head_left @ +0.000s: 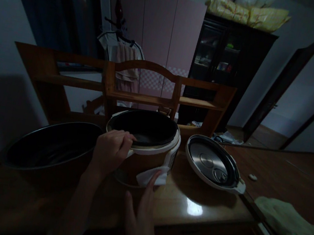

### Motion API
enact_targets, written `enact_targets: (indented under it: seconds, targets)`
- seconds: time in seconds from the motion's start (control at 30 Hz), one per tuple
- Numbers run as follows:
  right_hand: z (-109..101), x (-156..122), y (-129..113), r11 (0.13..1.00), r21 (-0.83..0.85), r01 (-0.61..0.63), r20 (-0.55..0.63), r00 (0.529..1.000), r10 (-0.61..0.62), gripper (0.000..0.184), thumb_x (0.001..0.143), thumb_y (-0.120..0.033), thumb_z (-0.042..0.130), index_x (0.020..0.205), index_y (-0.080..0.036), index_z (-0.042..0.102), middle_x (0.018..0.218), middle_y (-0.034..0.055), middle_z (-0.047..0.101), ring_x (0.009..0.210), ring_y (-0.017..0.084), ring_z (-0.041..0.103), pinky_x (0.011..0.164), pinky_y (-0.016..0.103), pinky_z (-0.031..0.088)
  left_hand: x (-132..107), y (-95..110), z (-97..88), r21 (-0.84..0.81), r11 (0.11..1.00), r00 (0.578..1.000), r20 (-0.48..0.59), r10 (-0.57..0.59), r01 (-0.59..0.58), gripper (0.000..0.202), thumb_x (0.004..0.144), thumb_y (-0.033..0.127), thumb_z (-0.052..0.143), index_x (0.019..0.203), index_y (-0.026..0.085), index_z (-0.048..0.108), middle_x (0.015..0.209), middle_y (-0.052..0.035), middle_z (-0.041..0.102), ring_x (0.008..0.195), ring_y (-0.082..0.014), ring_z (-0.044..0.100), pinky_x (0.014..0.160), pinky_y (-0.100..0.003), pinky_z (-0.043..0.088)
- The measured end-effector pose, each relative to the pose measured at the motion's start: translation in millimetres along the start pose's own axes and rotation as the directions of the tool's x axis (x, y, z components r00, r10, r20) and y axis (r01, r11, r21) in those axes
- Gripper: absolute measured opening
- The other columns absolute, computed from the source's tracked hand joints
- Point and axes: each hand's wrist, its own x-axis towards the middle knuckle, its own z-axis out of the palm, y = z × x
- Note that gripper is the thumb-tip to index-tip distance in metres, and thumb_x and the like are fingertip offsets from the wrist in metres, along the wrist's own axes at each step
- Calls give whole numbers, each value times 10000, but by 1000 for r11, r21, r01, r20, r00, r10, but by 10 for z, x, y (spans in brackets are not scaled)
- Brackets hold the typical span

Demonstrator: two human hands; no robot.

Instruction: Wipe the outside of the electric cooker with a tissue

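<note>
A white rice cooker (pixel 173 152) without its lid stands on the wooden desk, with a dark inner pot (pixel 146 126) inside. My left hand (pixel 112 148) is closed over the cooker's near-left rim. Low on the cooker's front, my right hand (pixel 143 210) presses a white cloth or tissue (pixel 147 177) against the wall; its thumb is held apart and some fingers are hidden. To the left rests a large black pot or basin (pixel 50 148). The round detached lid (pixel 208 161) lies to the right, its metal inner side facing up.
A wooden shelf rack (pixel 140 98) rises along the back of the desk (pixel 177 212). To the right, a small pale object (pixel 252 177) and a crumpled light cloth (pixel 292 222) lie on a brown surface. Behind stand a pink wardrobe (pixel 158 34) and a dark cabinet (pixel 243 63).
</note>
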Motion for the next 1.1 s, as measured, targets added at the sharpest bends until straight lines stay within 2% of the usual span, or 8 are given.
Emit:
enact_targets:
  seconds: [0.13,0.33,0.63,0.87,0.97,1.1]
  targets:
    - [46,92,-68,980,-111,166,-57,983,-173,904,1014,-376,515,1610,-130,-120,1680,201,48,1535,358,202,1162,553,396,-8,2,-10,-1,1000,1000,2,-5,5,469,1018,317,299,846,196,718,910,-39,752,870,-204,671,827,-345,443]
    - [37,270,-170,929,-243,279,-43,954,-297,918,1013,-352,517,1600,-93,-140,1680,205,100,1557,350,97,1188,575,357,-16,-5,-3,5,1000,1000,2,4,-4,472,1022,324,295,860,199,721,895,-42,750,857,-205,672,814,-350,444]
    - [-22,316,-129,886,-332,324,-47,932,-359,928,1011,-348,523,1596,-85,-146,1671,224,134,1552,384,119,1155,618,382,-6,8,-6,5,1000,1000,7,0,0,483,1021,318,291,855,192,726,885,-45,750,844,-205,667,803,-347,444]
    - [-39,297,-183,915,-271,298,-62,943,-326,934,1001,-352,535,1603,-103,-134,1676,209,133,1549,365,168,1156,580,405,-10,3,-8,10,1000,1000,3,-4,4,477,1019,322,297,870,194,732,926,-47,761,878,-210,678,836,-348,448]
    - [-45,295,-176,918,-260,300,-50,945,-323,925,1005,-335,526,1601,-111,-145,1682,202,108,1555,361,136,1172,586,378,-8,-2,-5,14,1000,1000,2,4,-4,479,1019,323,296,872,195,733,926,-48,761,882,-211,679,837,-349,450]
    - [-73,295,-162,911,-258,321,-57,937,-346,904,1009,-300,509,1601,-117,-149,1678,196,144,1559,353,122,1173,594,373,-10,-11,5,14,1000,1000,-2,-1,1,475,1017,323,300,858,201,731,904,-44,758,858,-208,674,813,-345,448]
